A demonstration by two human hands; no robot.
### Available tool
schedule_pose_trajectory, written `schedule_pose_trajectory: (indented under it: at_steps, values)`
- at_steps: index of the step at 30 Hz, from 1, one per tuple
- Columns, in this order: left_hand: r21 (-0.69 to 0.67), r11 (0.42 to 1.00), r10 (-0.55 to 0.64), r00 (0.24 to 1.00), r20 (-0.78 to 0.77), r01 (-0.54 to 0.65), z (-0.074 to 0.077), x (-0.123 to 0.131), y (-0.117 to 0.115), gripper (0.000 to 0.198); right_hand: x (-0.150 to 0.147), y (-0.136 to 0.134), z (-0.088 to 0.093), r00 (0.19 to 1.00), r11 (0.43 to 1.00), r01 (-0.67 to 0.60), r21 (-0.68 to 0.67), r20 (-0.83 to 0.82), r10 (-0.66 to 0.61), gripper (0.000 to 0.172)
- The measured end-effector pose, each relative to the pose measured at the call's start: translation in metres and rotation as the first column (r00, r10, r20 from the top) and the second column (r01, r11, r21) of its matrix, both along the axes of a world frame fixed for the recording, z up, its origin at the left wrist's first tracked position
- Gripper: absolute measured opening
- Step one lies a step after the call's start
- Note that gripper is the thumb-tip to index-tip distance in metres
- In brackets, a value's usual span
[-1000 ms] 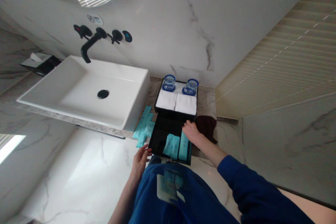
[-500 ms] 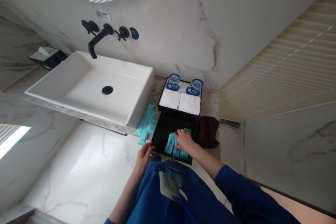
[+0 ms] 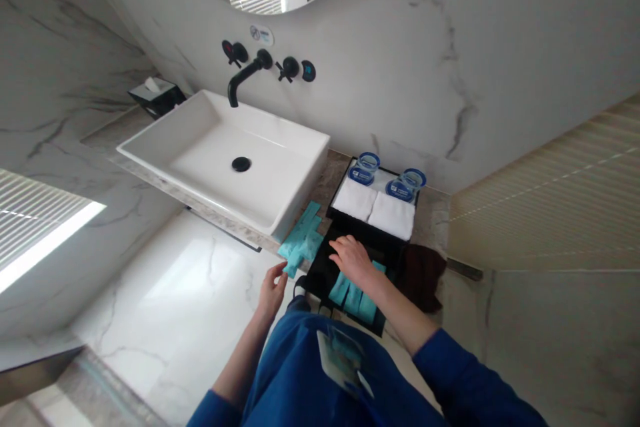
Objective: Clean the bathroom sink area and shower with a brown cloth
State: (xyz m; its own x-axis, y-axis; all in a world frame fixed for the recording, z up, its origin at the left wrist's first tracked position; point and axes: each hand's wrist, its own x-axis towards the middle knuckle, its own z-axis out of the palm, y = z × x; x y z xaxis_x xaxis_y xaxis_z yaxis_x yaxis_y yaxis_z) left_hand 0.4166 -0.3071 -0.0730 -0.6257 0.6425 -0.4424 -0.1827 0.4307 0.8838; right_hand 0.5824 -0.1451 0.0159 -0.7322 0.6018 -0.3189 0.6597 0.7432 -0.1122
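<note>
My left hand [image 3: 273, 290] is at the counter's front edge, by the lower end of a small pile of teal packets [image 3: 303, 240]. Its fingers are loosely bent and hold nothing that I can see; whether the fingertips touch the lowest packet is unclear. Over a black open tray or drawer [image 3: 320, 273] hovers my right hand [image 3: 354, 260], fingers apart and empty. Beneath and beside that wrist, several teal packets [image 3: 353, 299] lie side by side in the black tray. My right hand and forearm partly cover them.
Behind is a black box [image 3: 345, 215] with two white folded towels [image 3: 393, 215] and two glasses [image 3: 369, 163] with blue covers. A dark brown cloth [image 3: 424, 275] lies on the right. The white basin [image 3: 295, 213] stands left, under a black tap [image 3: 245, 77]; a tissue box [image 3: 157, 99] is beyond.
My right hand has lifted off the packets in the black tray and moved left across it. My left hand has left the tray's edge for the loose packets. The camera view has shifted left.
</note>
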Motion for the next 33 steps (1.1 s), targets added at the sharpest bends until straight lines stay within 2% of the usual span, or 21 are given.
schedule_pose_trajectory:
  at_steps: [3, 6, 9, 12, 16, 20, 22, 25, 28, 33]
  values:
    - [-0.020, 0.997, 0.072, 0.997, -0.017, -0.073, -0.015, -0.005, 0.002, 0.040, -0.048, 0.017, 0.001, 0.997, 0.997, -0.077, 0.005, -0.014, 0.077, 0.025]
    - [-0.042, 0.995, 0.090, 0.994, 0.059, -0.088, -0.023, -0.002, 0.000, 0.042, -0.087, 0.028, -0.012, 0.993, 0.993, -0.113, -0.019, 0.036, 0.113, 0.024]
    - [-0.053, 0.994, 0.099, 0.985, 0.141, -0.092, -0.025, 0.002, -0.003, 0.045, -0.107, 0.033, -0.027, 0.989, 0.992, -0.115, -0.056, 0.091, 0.120, 0.019]
    - [-0.068, 0.993, 0.110, 0.974, 0.197, -0.099, -0.025, 0.003, -0.007, 0.048, -0.110, 0.036, -0.031, 0.990, 0.991, -0.105, -0.085, 0.084, 0.112, 0.020]
    - [-0.083, 0.992, 0.109, 0.960, 0.259, -0.090, -0.026, -0.004, -0.009, 0.052, -0.085, 0.044, -0.012, 0.996, 0.992, -0.080, -0.100, -0.042, 0.076, 0.023]
    - [-0.078, 0.995, 0.081, 0.948, 0.308, -0.059, -0.024, -0.013, -0.008, 0.052, -0.016, 0.054, 0.011, 0.993, 0.994, 0.051, -0.101, -0.098, -0.061, 0.034]
    - [-0.073, 0.997, 0.059, 0.944, 0.326, -0.037, -0.023, -0.016, -0.007, 0.053, 0.025, 0.055, 0.015, 0.988, 0.985, 0.135, -0.106, -0.063, -0.142, 0.037]
    - [-0.076, 0.997, 0.021, 0.940, 0.341, 0.005, -0.020, -0.018, -0.003, 0.056, 0.069, 0.050, 0.007, 0.975, 0.969, 0.223, -0.106, 0.014, -0.222, 0.034]
    - [-0.087, 0.995, -0.017, 0.941, 0.339, 0.049, -0.017, -0.018, 0.000, 0.059, 0.077, 0.043, -0.007, 0.969, 0.966, 0.243, -0.088, 0.066, -0.237, 0.027]
    - [-0.090, 0.991, -0.064, 0.943, 0.327, 0.098, -0.016, -0.017, 0.004, 0.063, 0.045, 0.042, -0.025, 0.989, 0.981, 0.145, -0.131, 0.049, -0.139, 0.026]
